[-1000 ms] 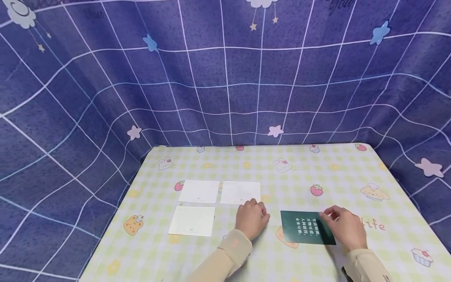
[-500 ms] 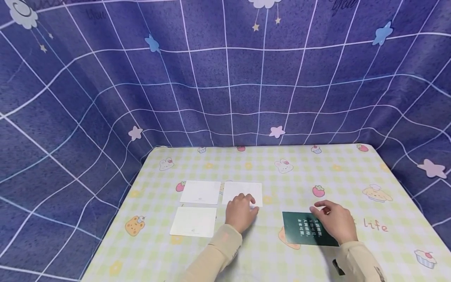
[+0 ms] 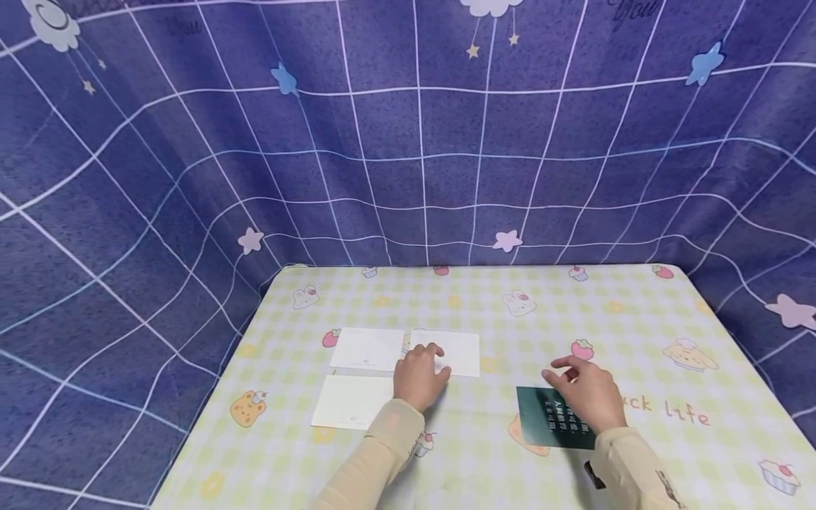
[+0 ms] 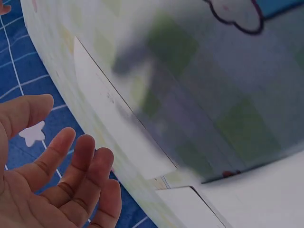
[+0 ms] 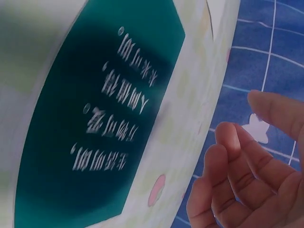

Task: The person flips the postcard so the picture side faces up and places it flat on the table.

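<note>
A dark green card (image 3: pixel 550 418) printed with lines of white Chinese characters lies on the right part of the table. Above its right side hovers my right hand (image 3: pixel 589 393), fingers loosely bent and nothing between them; it hides part of the card. My left hand (image 3: pixel 419 375) is over the gap between the white cards, its fingers relaxed and holding nothing. Behind it lies one white card (image 3: pixel 460 353), with a second white card (image 3: pixel 367 348) to its left and a third white card (image 3: pixel 350 402) nearer the front. In the left wrist view the left palm (image 4: pixel 61 190) shows bare.
A pale checked cloth (image 3: pixel 484 467) with cartoon prints covers the table. Blue curtain (image 3: pixel 408 177) with a white grid hangs behind the table and along its sides.
My right hand has left the green card's edge, rising and moving left over it. My left hand has shifted left from beside the back white card. The cards stay in place.
</note>
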Available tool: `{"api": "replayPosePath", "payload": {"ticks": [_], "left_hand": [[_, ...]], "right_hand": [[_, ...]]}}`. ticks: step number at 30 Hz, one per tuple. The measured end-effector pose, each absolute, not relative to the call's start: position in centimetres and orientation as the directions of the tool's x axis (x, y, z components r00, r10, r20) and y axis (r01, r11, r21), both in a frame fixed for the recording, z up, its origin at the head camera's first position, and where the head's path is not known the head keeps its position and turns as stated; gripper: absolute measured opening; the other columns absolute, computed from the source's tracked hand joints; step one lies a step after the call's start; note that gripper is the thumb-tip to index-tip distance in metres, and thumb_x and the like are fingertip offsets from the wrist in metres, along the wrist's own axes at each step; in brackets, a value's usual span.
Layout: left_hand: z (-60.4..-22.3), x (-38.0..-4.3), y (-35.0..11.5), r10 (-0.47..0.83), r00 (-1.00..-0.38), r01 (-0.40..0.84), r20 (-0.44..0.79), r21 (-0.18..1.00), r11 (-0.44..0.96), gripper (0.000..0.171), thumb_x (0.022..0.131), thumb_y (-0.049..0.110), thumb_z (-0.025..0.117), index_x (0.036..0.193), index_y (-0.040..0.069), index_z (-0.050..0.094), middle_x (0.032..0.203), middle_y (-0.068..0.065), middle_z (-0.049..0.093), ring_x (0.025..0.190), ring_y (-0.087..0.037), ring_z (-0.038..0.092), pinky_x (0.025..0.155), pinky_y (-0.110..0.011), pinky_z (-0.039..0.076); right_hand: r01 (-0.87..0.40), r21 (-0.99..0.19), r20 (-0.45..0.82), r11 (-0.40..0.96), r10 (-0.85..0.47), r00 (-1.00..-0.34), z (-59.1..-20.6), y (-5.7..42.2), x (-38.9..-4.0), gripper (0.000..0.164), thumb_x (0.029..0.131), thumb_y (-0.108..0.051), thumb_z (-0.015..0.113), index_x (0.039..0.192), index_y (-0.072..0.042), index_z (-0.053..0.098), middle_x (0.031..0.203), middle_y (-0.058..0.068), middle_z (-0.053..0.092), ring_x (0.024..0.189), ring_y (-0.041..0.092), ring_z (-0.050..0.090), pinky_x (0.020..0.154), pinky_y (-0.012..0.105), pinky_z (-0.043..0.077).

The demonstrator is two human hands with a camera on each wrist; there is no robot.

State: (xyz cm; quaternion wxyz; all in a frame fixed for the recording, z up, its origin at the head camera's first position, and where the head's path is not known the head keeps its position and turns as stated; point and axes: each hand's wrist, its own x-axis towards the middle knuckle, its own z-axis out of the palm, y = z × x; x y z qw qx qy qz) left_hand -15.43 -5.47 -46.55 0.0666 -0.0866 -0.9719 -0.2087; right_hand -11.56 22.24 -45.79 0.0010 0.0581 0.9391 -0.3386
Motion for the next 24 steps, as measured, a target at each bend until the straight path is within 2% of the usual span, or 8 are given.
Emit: {"api": "replayPosePath", "payload": {"ticks": [8,24], "left_hand": [[-46.9,-15.7,-6.4,0.112,-0.978,0.174,0.179,0.381,0.908,0.029,0.084,0.024,0.082,0.108,0.010,0.072,0.096,-0.010,0.070,0.088,-0.029,0.068,0.076,-0.042,0.053],[-46.1,-15.8,-8.8,0.068,-0.989,0.116,0.133,0.391,0.913,0.029,0.086,0.021,0.080,0.111,0.009,0.071,0.103,-0.013,0.069,0.094,-0.032,0.067,0.079,-0.046,0.052]], "right_hand": [[0.081,-0.642,-0.022,0.763,0.087,-0.996,-45.8,20.8,-11.8,0.037,0.092,-0.030,0.074,0.116,-0.001,0.071,0.083,0.004,0.067,0.064,0.017,0.055,0.058,0.033,0.044],[0.017,-0.647,0.000,0.763,0.022,-1.000,-45.8,18.0,-12.2,0.033,0.092,-0.028,0.075,0.114,-0.003,0.073,0.082,0.000,0.066,0.061,0.015,0.051,0.056,0.032,0.042]]}}
